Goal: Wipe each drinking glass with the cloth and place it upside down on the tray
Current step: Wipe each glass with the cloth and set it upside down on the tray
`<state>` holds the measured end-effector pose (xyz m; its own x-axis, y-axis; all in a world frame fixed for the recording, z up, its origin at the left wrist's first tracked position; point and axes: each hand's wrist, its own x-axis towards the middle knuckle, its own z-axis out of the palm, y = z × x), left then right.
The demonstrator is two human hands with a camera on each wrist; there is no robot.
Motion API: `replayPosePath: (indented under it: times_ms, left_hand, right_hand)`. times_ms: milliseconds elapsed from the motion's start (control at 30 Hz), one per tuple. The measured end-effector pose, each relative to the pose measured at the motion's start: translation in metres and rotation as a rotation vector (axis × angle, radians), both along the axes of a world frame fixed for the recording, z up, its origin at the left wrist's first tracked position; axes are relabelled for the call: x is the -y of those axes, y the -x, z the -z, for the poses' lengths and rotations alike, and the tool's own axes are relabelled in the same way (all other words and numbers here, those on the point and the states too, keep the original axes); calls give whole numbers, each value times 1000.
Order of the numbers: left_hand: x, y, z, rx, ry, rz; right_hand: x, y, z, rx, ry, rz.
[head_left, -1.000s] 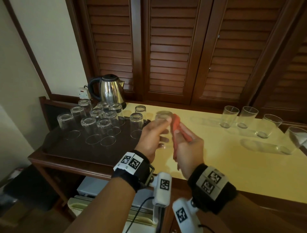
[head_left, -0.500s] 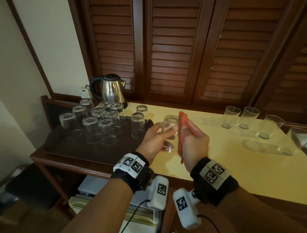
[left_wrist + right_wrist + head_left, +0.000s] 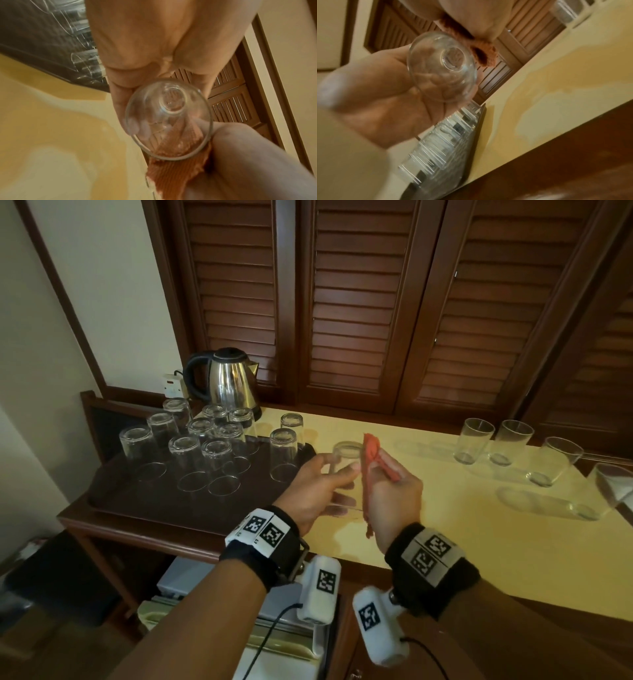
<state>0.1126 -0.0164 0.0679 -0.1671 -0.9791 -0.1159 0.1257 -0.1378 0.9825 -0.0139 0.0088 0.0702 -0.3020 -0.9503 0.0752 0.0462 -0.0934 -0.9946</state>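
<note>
Two forearms with black wrist straps reach forward over a pale yellow counter (image 3: 479, 542). The left hand (image 3: 313, 491) holds a clear drinking glass (image 3: 344, 470) in the air above the counter's left part, just right of the tray. The glass is upside down and tipped: its base points up and away from the person, its open mouth down and toward them, so its long axis runs from near and low to far and high. The left fingers and thumb curl around the glass wall in a narrow grip; through the mouth, in the left wrist view, the fingertips (image 3: 135, 124) show pressed against the outside.

The right hand (image 3: 394, 498) is closed around an orange-red cloth (image 3: 370, 460), fingers curled, and presses it flat against the right side of the glass. The cloth runs along the glass wall from above the base to below the rim, where a ragged end hangs.

Just left of the hands, a dark brown tray (image 3: 113, 491) holds a cluster of glasses standing upside down (image 3: 219, 453), well apart from the held one. Farther right on the counter, four upright glasses (image 3: 510, 441) stand in a row. Behind the tray, a steel kettle (image 3: 231, 381) with a black handle stands before dark louvred wooden doors (image 3: 359, 302).
</note>
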Motion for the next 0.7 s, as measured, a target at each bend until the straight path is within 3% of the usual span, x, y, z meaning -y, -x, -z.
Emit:
replayPosePath:
  times_ms: [100, 233, 300, 367, 467, 567, 700]
  left_hand:
    - [5, -1, -4, 1, 40, -137]
    - [4, -3, -4, -30, -40, 17]
    - [4, -3, -3, -41, 15, -44]
    - [5, -3, -4, -72, 1, -91]
    - [-1, -4, -4, -77, -57, 3]
    - [-9, -3, -1, 75, 114, -42]
    - [-8, -19, 5, 518, 445, -205]
  right_hand:
    - [-11, -11, 3, -57, 50, -89]
    - [1, -5, -6, -21, 57, -4]
    - [2, -5, -9, -17, 71, -6]
    - [-8, -11, -6, -103, 119, -89]
    - [-2, -4, -15, -186, 106, -48]
    - [13, 12, -42, -306, 155, -124]
    - [8, 29, -56, -838, 360, -376]
